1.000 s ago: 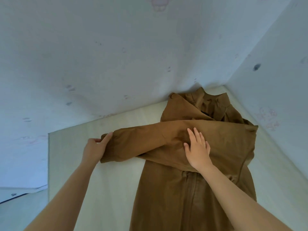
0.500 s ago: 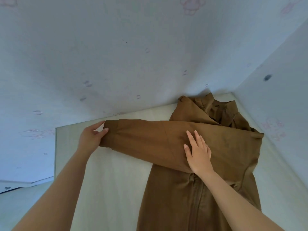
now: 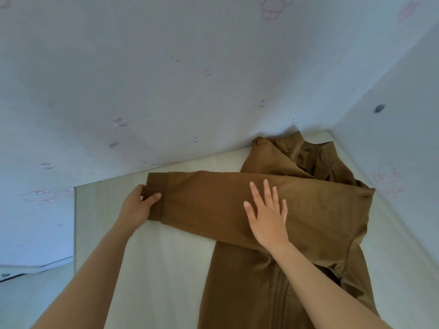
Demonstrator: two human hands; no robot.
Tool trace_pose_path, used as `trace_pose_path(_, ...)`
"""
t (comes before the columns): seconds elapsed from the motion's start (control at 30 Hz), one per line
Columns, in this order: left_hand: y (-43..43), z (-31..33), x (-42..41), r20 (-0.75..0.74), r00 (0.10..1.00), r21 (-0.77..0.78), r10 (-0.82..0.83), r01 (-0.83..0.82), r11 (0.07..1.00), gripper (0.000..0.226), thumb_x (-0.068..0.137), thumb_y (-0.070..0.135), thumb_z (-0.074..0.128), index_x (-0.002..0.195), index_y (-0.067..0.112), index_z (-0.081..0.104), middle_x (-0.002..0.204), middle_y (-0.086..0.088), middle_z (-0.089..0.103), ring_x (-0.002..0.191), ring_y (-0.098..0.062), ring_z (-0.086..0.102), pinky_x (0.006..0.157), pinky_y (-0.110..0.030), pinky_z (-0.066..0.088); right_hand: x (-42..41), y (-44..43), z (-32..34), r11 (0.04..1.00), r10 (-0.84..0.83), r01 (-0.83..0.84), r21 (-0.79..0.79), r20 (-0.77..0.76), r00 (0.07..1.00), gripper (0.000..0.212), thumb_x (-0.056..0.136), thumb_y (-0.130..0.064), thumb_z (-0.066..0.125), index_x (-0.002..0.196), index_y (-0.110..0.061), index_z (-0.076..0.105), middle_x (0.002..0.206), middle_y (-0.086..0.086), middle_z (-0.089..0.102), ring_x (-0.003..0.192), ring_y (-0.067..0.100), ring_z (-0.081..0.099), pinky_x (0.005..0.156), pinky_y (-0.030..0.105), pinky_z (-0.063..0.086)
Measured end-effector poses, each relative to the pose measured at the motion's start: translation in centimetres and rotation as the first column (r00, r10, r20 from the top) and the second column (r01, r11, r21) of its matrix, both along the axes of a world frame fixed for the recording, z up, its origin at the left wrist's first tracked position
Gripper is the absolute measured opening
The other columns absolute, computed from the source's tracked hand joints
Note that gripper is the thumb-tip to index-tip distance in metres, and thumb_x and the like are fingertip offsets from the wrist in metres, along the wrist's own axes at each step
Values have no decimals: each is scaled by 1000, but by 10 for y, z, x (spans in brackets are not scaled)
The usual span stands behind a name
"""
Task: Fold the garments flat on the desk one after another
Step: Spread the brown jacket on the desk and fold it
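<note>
Near edge: lower body of brown garment (image 3: 249, 288), zip front up, flat on pale desk (image 3: 154, 257). Presses right hand (image 3: 268, 219), fingers straight and spread, onto sleeve (image 3: 206, 198) laid across chest. Pinches cuff (image 3: 154, 186) with left hand (image 3: 136, 210), thumb on top, over bare desk at left. Farther: collar (image 3: 308, 150) rumpled in wall corner. Judged early: one sleeve crossed, cuff fold-back and lengthwise folds left. No other garments visible.

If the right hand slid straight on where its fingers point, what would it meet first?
The right hand lies flat on the folded sleeve; straight ahead comes the jacket's shoulder near the collar, then probably the wall, though depth is hard to judge.
</note>
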State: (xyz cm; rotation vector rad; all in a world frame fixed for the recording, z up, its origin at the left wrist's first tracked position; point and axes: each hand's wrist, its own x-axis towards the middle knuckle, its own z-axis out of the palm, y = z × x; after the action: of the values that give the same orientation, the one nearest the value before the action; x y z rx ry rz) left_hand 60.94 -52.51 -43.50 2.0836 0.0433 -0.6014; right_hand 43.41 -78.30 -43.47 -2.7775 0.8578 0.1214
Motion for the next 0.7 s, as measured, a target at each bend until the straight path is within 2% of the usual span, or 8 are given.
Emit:
trace_pose_path(0.1,4,6,-2,103,992,32,70,-74,997,25,94,25,59,113,12,49,104,-6,59,90,-23,55,76,-36,44,-6,-3,0,995,-84,91,-43,128,988,62,94,-60,-2,152,-40,0,160,-7,-9,148,18,-9,118,41,-5)
trace_pose_path(0.2,0,5,-7,154,988,171,33,-60,983,37,93,26,60,122,7,47,104,-12,61,86,-26,55,75,-40,47,-11,-11,-12,997,-3,21,77,-226,974,68,89,-64,-4,151,-37,-9,161,-2,-13,148,23,-13,119,47,-4)
trace_pose_path(0.27,-8,14,-8,128,989,114,69,-84,990,38,92,27,62,122,9,48,110,-14,61,91,-28,58,78,-41,51,-5,-14,-8,989,26,19,143,-307,951,66,96,-59,15,152,-33,-8,161,-1,-15,147,24,-15,119,49,-6)
trace_pose_path(0.4,-47,62,-16,106,990,-123,92,-79,989,27,90,28,64,110,15,50,102,-6,62,90,-24,63,65,-29,51,4,4,29,845,-13,14,534,-4,1000,90,88,-49,62,153,-33,2,161,-9,3,148,16,5,120,40,10)
trace_pose_path(0.47,-78,92,-32,243,969,-69,-39,58,996,24,90,28,64,108,20,49,102,1,60,85,-15,61,66,-27,50,6,22,56,672,-17,-83,736,128,992,107,77,-45,75,151,-37,-2,158,-15,12,144,10,19,115,31,21)
trace_pose_path(0.53,-111,120,-57,411,884,57,-221,218,974,21,90,28,63,106,26,49,98,10,59,80,-8,60,68,-24,49,12,36,84,585,-13,-194,787,248,969,115,74,-36,81,150,-39,-6,153,-16,24,137,2,30,112,26,28)
trace_pose_path(0.6,-140,142,-82,526,781,99,-338,339,936,19,89,30,61,105,31,51,95,15,60,81,-4,59,75,-21,49,17,38,107,596,-175,-236,767,411,895,97,81,-20,75,150,-33,9,132,-20,46,117,-9,47,104,21,41)
trace_pose_path(0.7,-172,157,-109,556,731,-63,-395,511,857,18,91,38,59,108,32,57,101,20,63,95,4,60,85,-15,47,8,12,132,670,-470,-110,734,535,702,41,93,-11,58,129,-27,49,98,-25,56,87,-7,59,92,29,53)
